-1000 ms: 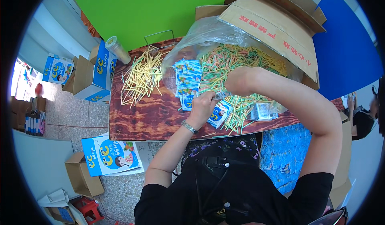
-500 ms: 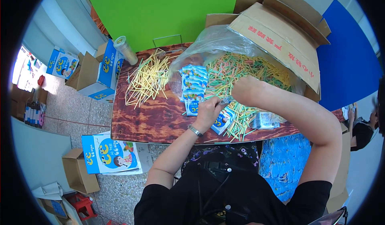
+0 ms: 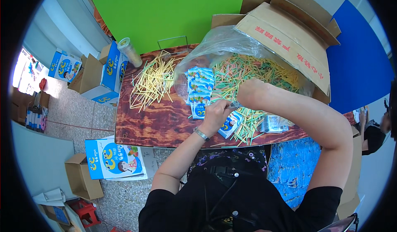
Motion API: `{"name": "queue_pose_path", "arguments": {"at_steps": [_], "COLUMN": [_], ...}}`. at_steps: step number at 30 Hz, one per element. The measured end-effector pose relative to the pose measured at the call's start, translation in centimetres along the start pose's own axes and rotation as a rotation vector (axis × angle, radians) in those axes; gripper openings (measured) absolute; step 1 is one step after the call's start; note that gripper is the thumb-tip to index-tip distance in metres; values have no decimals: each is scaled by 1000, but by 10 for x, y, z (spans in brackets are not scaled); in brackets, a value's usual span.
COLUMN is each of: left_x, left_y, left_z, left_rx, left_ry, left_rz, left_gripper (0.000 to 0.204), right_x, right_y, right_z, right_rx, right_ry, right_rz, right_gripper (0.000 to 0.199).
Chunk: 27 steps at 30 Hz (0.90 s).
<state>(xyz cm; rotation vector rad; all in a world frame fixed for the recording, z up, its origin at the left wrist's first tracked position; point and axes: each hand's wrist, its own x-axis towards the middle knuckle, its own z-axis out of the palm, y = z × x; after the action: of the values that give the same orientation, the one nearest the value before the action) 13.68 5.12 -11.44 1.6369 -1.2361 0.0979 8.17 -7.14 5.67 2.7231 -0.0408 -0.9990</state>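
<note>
My left hand, with a metal watch on its wrist, pinches a small clear plastic sachet. Beside it my right hand is closed, its fingers turned under and hidden; what they hold does not show. Under and behind the hands spreads a heap of thin pink, green and yellow sticks on a large clear plastic bag. Overlapping blue-and-white printed packets lie left of the heap. Another such packet rests just below my left hand. A stack of clear-and-blue packets sits to the right.
Pale yellow sticks are piled at the left of the wooden table, near a clear cylindrical tub. A large open carton lies at the back right. Printed boxes stand on the floor at left; another person is far right.
My right hand has shifted very slightly left, closer to my left hand. The packets and the sticks look the same.
</note>
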Motion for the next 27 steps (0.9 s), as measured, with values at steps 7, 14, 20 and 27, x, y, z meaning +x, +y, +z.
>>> {"name": "queue_pose_path", "arguments": {"at_steps": [7, 14, 20, 27], "left_x": [0, 17, 17, -5], "left_y": [-1, -3, -11, -27], "left_z": [3, 13, 19, 9], "left_rx": [-52, -142, -344, -608], "left_ry": [8, -58, 13, -43], "left_rz": [75, -71, -120, -341], "left_gripper": [22, 25, 24, 15], "right_x": [1, -8, -23, -8], "right_y": [9, 26, 46, 47], "right_z": [-5, -3, 4, 80], "right_rx": [-37, -5, 227, 903], "right_ry": [32, 200, 598, 777], "right_rz": [-39, -71, -99, -318], "right_gripper": [20, 15, 30, 35]}}
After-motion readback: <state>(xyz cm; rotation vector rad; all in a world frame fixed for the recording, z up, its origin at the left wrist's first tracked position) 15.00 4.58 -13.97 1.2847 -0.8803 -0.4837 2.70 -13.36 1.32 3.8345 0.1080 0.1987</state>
